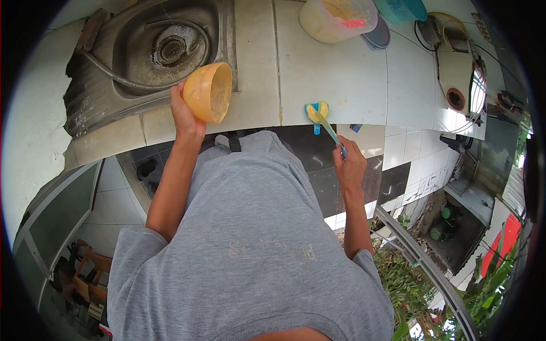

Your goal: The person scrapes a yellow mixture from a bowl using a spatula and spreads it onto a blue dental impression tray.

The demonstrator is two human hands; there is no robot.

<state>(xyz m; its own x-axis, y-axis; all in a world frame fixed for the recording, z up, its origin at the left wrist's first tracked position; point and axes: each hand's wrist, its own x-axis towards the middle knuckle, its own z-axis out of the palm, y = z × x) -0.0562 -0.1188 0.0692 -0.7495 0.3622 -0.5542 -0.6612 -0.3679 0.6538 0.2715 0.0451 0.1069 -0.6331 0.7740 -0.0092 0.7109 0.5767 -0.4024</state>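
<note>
My left hand (189, 116) is closed around an orange plastic bowl (199, 91), tilted on its side with its mouth facing right, near the sink's front edge. Pale residue coats the inside of the bowl. My right hand (350, 163) grips a narrow, flat-bladed spreader (329, 129) with a blue handle, possibly a knife or small spatula. Its tip reaches a small blue plastic piece (317, 128) with a short handle, lying at the counter's front edge. Yellow paste (322, 108) covers much of that piece.
A steel sink (126, 57) with a hose (108, 73) lies at the left. On the tiled counter (250, 57) stand a translucent tub (318, 25) with a pink-handled utensil (354, 23), a teal bowl (401, 8) and a cream-coloured appliance (455, 68). Yellow crumbs dot the tiles.
</note>
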